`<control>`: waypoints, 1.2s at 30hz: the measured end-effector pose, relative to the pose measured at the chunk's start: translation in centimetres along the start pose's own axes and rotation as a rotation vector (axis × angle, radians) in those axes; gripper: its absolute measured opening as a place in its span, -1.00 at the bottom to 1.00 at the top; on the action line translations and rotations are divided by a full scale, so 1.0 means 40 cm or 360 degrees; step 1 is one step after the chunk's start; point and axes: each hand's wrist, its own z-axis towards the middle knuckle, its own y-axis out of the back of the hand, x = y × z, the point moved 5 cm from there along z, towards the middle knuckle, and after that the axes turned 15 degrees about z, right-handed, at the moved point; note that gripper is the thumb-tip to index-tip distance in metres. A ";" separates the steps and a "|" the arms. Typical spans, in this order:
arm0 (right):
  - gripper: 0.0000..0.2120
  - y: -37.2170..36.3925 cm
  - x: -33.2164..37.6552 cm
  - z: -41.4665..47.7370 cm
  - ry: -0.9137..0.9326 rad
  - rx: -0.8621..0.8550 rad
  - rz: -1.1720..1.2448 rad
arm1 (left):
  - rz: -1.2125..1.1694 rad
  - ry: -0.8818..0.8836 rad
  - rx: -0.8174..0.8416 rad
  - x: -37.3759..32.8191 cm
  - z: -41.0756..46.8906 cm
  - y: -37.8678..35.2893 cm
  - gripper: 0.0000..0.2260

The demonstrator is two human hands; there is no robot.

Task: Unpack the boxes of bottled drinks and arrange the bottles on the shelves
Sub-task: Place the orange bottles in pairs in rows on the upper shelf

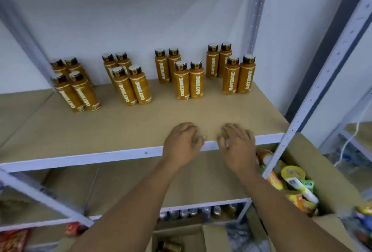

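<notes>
Mustard-orange bottles carry black caps and white lettering. The shelf board is plain tan, with a pale grey-white front edge. A brown cardboard box holds yellow, orange and green packs. The wall is white.

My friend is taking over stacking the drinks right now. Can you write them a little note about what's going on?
Left hand: holds nothing, fingers loosely curled, at the front edge of the shelf.
Right hand: the same, beside it.
Orange bottles: sixteen upright at the back of the shelf, in four clusters of four.
Done: those are shelved.
Left: check the open box below; its contents are hard to make out.
</notes>
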 end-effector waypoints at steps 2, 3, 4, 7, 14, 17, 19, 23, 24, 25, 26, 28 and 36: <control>-0.55 -0.033 0.044 -0.084 0.0025 -0.0032 0.0179 | 0.0008 -0.0136 -0.0183 0.015 -0.088 0.012 -0.58; -0.54 -0.051 0.066 -0.128 0.0008 -0.0014 0.0282 | -0.0008 -0.0191 -0.0223 0.026 -0.136 0.008 -0.57; -0.54 -0.072 0.082 -0.171 -0.0034 0.0015 0.0381 | -0.0053 -0.0211 -0.0244 0.039 -0.184 0.000 -0.58; -0.57 -0.150 0.107 -0.304 -0.0215 0.0119 0.0582 | -0.0308 0.0033 -0.0204 0.105 -0.337 -0.036 -0.60; -0.53 -0.316 0.040 -0.583 -0.0705 0.0557 0.0607 | -0.0430 0.0662 0.0202 0.289 -0.704 -0.208 -0.54; -0.49 -0.396 -0.017 -0.705 -0.0810 0.0723 0.0625 | -0.0491 0.0869 0.0337 0.349 -0.850 -0.315 -0.55; -0.48 -0.457 -0.073 -0.797 -0.0891 0.0800 0.0651 | -0.0532 0.0972 0.0387 0.381 -0.941 -0.401 -0.57; -0.50 -0.588 -0.202 -0.986 -0.1033 0.0917 0.0628 | -0.0580 0.1131 0.0533 0.435 -1.108 -0.616 -0.59; -0.49 -0.621 -0.234 -1.032 -0.1038 0.0945 0.0599 | -0.0596 0.1165 0.0557 0.448 -1.145 -0.675 -0.60; -0.49 -0.656 -0.268 -1.077 -0.1044 0.0967 0.0573 | -0.0596 0.1192 0.0573 0.459 -1.178 -0.730 -0.60; -0.48 -0.690 -0.302 -1.121 -0.1052 0.0984 0.0552 | -0.0585 0.1202 0.0580 0.470 -1.208 -0.787 -0.61; -0.47 -0.758 -0.375 -1.207 -0.1096 0.1007 0.0537 | -0.0556 0.1200 0.0617 0.486 -1.254 -0.897 -0.63; -0.42 -0.984 -0.625 -1.441 -0.1201 0.1297 0.0571 | -0.0602 0.1365 0.0647 0.554 -1.342 -1.286 -0.59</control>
